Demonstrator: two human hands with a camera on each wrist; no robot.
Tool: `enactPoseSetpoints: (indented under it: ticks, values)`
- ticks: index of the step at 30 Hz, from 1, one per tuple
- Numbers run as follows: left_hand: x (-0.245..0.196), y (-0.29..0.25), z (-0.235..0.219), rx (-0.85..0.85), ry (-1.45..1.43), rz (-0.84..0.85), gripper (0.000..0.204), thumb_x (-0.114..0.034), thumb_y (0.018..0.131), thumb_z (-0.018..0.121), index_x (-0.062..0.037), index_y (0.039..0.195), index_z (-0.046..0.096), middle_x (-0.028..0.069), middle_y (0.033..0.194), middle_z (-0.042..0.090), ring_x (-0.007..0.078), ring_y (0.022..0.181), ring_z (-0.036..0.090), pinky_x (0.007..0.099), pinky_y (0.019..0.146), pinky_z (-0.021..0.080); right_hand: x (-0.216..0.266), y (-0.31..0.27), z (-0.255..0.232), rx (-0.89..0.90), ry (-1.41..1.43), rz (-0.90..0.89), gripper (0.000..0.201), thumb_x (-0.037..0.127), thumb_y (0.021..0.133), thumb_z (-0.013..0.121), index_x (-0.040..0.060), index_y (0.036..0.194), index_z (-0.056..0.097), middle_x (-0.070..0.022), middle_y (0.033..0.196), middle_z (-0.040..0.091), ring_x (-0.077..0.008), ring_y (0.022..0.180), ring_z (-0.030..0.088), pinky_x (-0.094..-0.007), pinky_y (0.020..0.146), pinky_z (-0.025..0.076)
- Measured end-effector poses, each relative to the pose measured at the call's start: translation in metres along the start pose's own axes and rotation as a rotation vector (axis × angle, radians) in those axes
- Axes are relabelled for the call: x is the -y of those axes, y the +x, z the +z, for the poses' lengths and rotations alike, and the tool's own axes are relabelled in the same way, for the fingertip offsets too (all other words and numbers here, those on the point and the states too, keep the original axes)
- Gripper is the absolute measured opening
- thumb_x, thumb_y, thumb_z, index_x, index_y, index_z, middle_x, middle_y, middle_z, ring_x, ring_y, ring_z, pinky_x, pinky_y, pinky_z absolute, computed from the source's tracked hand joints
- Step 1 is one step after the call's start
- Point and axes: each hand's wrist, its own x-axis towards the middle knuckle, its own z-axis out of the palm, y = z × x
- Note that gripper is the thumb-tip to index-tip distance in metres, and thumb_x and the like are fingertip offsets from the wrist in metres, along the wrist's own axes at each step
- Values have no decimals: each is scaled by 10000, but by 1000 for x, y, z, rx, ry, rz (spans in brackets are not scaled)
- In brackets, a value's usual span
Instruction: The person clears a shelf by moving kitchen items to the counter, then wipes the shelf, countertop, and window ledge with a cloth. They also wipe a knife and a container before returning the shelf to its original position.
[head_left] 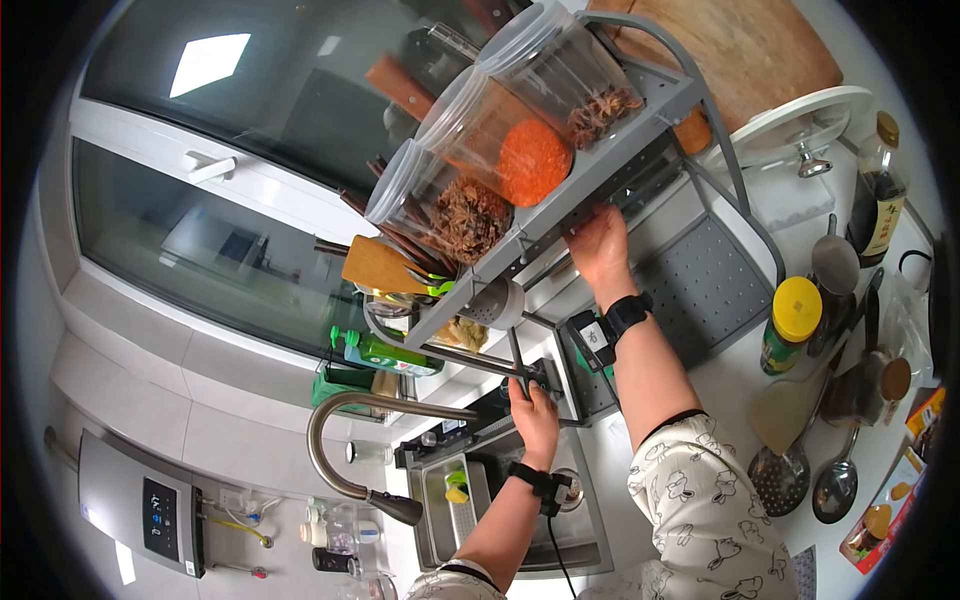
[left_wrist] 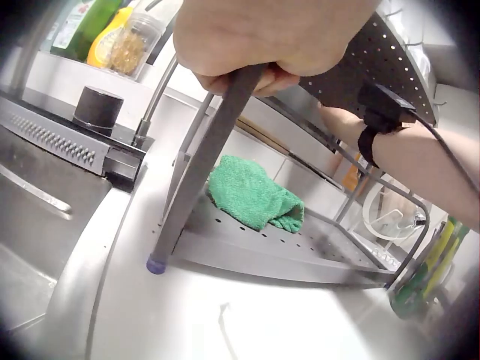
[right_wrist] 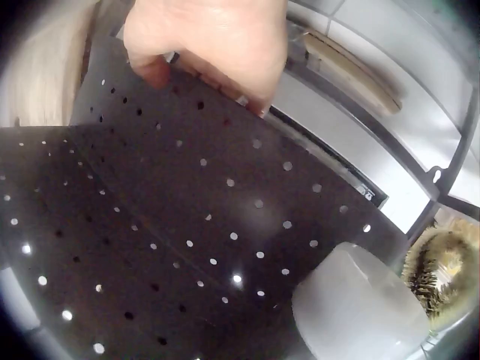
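A grey metal shelf rack (head_left: 640, 150) stands tipped over the counter beside the sink (head_left: 440, 520), its top shelf slanting up toward one o'clock in the head view. The left hand (head_left: 535, 415) has its fingers curled round one of the rack's legs (left_wrist: 202, 161); in the left wrist view the leg runs from the fist at twelve o'clock down to a blue-tipped foot resting on the counter at seven o'clock. The right hand (head_left: 600, 245) grips the edge of the perforated top shelf (right_wrist: 187, 225), fingers hooked over the rim and thumb side beneath (the right wrist view shows the knuckles at eleven o'clock of the dark underside).

Three clear jars (head_left: 500, 140) lie on that top shelf: one with star anise, one with orange-red powder, one with dark spice. A green cloth (left_wrist: 255, 195) sits on the rack's bottom shelf, just right of the gripped leg. A curved faucet (head_left: 345, 440) arches at eight o'clock of the left hand. At three o'clock of the rack, a yellow-capped bottle (head_left: 790, 325), a dark sauce bottle (head_left: 878, 185), and ladles (head_left: 835, 480) rest on the counter. A wooden board (head_left: 740, 50) leans at one o'clock.
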Motion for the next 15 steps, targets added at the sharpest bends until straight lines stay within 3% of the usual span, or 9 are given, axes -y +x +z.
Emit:
enactPoseSetpoints:
  ticks: [3,15]
  values:
    - [1,0,0,9,13,-7,254,-105,928,415,-90,1179,377,-58,600,377,26,448,352,188,377,306,4,7,-8,-8,14,16,222,250,774,468,96,925,522,-53,968,540,-207,954,476,-401,922,333]
    - [-1,1,1,-11,59,25,365,-83,912,409,-40,1264,327,-45,556,372,43,428,347,206,374,311,6,8,-22,15,-34,-3,326,319,799,476,108,1046,505,-56,1083,506,-190,1014,455,-365,932,323]
